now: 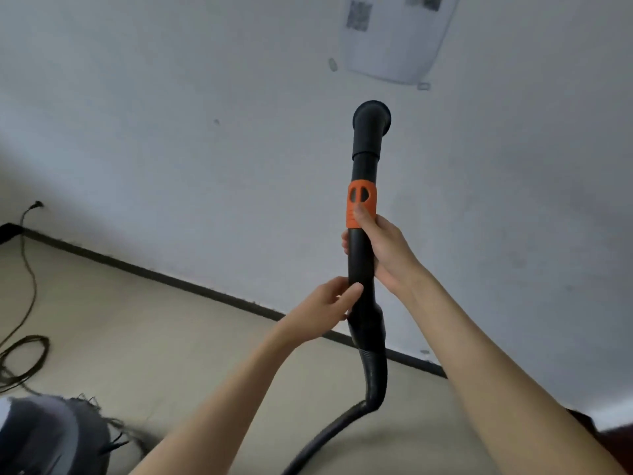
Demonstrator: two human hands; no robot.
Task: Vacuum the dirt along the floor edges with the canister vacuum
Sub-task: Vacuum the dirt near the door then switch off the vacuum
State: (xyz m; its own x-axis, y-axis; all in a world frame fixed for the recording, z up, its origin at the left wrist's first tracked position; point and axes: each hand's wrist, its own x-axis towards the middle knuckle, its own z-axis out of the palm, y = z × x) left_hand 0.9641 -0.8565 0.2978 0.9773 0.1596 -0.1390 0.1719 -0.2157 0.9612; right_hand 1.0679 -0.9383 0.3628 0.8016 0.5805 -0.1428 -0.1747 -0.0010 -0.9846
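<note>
I hold the black vacuum wand (pixel 365 159) upright in front of a white wall, its flared nozzle (pixel 372 115) pointing up. My right hand (pixel 382 250) grips the tube just below the orange collar (pixel 361 204), thumb resting on the collar. My left hand (pixel 330 303) holds the tube lower down, where it bends into the ribbed black hose (pixel 373 375). The hose curves down and left out of the frame's bottom. The grey canister (pixel 48 437) sits blurred at the bottom left on the beige floor.
A black skirting strip (pixel 178 281) runs diagonally along the foot of the wall (pixel 205 149). A dark power cable (pixel 27 351) lies looped on the floor (pixel 144 344) at the left. A sheet of paper (pixel 397 39) is stuck high on the wall.
</note>
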